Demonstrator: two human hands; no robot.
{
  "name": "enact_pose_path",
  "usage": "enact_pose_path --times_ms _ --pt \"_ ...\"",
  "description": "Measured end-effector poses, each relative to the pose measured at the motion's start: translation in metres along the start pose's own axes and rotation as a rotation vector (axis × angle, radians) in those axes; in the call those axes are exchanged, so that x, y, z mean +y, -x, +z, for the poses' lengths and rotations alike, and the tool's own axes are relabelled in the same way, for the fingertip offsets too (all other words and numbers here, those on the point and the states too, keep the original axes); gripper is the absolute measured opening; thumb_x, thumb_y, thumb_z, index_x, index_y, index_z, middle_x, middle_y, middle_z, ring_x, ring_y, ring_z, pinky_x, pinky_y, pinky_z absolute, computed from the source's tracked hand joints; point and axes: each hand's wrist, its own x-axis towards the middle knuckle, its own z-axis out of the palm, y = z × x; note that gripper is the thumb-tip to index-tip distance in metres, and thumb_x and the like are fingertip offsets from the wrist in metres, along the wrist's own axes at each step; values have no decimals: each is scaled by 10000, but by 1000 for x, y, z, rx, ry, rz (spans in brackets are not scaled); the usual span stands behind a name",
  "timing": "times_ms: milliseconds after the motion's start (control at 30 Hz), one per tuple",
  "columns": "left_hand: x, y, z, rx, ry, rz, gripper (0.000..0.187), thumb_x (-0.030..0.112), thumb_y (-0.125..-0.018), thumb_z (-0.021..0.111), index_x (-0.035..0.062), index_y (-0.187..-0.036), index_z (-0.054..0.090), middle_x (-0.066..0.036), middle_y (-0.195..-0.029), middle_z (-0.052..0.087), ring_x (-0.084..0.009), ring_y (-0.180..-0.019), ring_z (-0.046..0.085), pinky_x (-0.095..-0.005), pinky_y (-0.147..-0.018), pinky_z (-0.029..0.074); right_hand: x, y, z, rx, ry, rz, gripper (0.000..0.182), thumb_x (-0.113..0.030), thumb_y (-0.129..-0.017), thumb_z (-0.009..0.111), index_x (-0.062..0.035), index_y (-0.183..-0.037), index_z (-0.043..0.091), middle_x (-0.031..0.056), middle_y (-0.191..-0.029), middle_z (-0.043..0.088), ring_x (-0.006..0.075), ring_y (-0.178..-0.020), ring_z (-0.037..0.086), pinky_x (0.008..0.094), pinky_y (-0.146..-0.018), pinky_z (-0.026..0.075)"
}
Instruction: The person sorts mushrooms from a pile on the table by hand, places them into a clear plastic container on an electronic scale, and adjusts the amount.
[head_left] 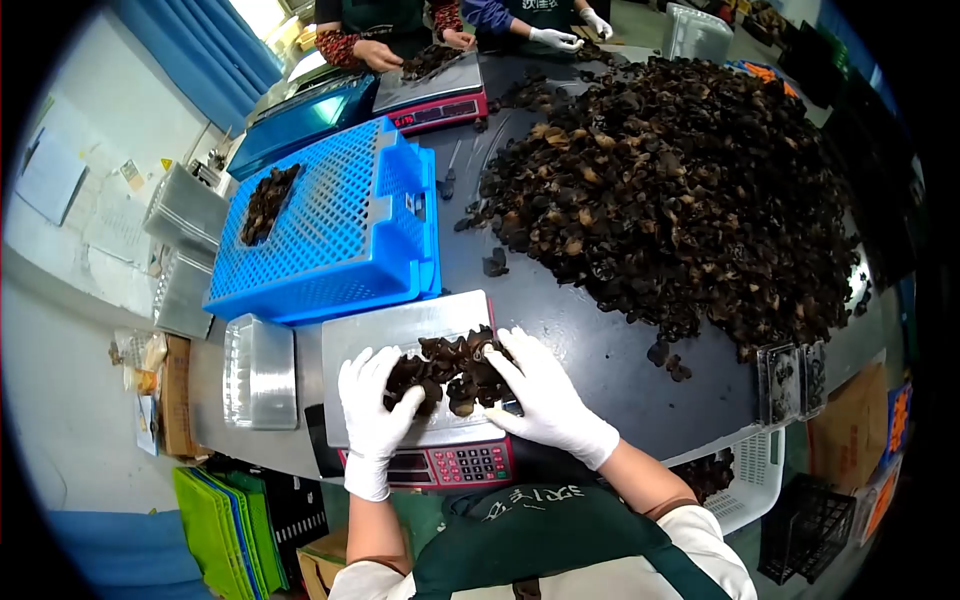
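My left hand [375, 402], in a white glove, is at the left side of a clear tray of dark dried fungus [462, 370] on the metal plate of a red scale [345, 335]. Its thumb and fingers are apart and touch the pieces at that end. From the right, my right hand [540, 392], also white-gloved, touches the other end with fingers and thumb spread. The fungus lies between both hands. The scale's keypad [468, 464] faces me; its display is too dark to read.
A blue crate [320, 215] bears a filled tray [268, 205]. A large fungus heap [660, 200] covers the table's right side. Stacked clear trays [262, 375] stand left of the scale. Across the table, two co-workers' hands work near another scale [435, 112]. Filled clear boxes [790, 385] stand at the right edge.
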Motion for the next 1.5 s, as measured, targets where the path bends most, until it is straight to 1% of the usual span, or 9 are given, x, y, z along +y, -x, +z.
enact_pose_path --times_ms 100,333,633,867,967,1067,1167,1333,1500 --pt "-12 7 -4 -242 -24 -37 1077 648 -517 797 68 -1364 472 -185 -1418 443 -418 -1348 343 -586 -1122 157 3 -26 7 -25 -12 -19 762 -319 -723 735 32 -1335 445 259 -1341 443 414 -1281 393 490 -1103 290" --pt "-27 21 22 -179 139 10 1228 729 -501 751 7 -1419 368 -247 -1474 325 -453 -1366 285 -557 -1122 199 3 -50 55 -216 -192 -213 726 -278 -750 700 -12 -1369 430 207 -1253 527 362 -1223 456 448 -1049 364" --pt "-14 14 22 -141 -16 23 750 470 -578 838 115 -1185 576 -117 -1219 540 -422 -1254 375 -545 -1046 303 2 -64 25 -327 125 -220 784 -446 -735 694 -66 -1370 438 154 -1298 491 346 -1235 412 507 -1062 314" --pt "-9 9 13 -186 14 21 880 490 -597 824 119 -1328 506 -164 -1355 430 -419 -1263 361 -576 -1071 261 19 -49 17 -251 -94 -98 800 -466 -714 727 -78 -1362 464 201 -1344 452 426 -1257 373 533 -1077 290" --pt "-15 14 -6 -71 262 -94 1028 410 -545 892 36 -1384 430 -237 -1408 361 -417 -1284 367 -492 -1052 357 29 -49 -8 -86 -528 70 646 -351 -776 710 -39 -1310 523 179 -1284 540 328 -1191 497 416 -1048 368" --pt "-56 41 -6 58 569 -323 810 211 -726 787 8 -1402 390 -208 -1437 360 -331 -1330 374 -441 -1098 336 40 -21 -32 97 -505 271 496 -188 -821 662 -19 -1276 556 132 -1208 611 244 -1101 581 358 -988 429" --pt "-64 46 -31 156 398 -504 607 15 -820 634 10 -1386 413 -159 -1388 442 -273 -1291 432 -397 -1079 363 69 19 -27 156 -596 545 362 -82 -877 591 -5 -1231 591 104 -1118 662 182 -1049 610 305 -954 448" --pt "-86 65 -32 196 440 -668 466 25 -852 616 57 -1310 537 -66 -1099 588 -116 -876 536 -264 -821 462 70 60 -25 53 -624 735 343 -43 -898 592 -9 -1239 595 75 -1035 683 119 -973 626 250 -890 468" --pt "-78 62 -18 122 388 -584 341 58 -871 622 16 -1209 603 -49 -954 637 -104 -778 562 -238 -745 475 59 64 -14 -26 -664 769 343 -65 -897 605 -18 -1237 604 60 -989 686 101 -913 626 239 -851 480"
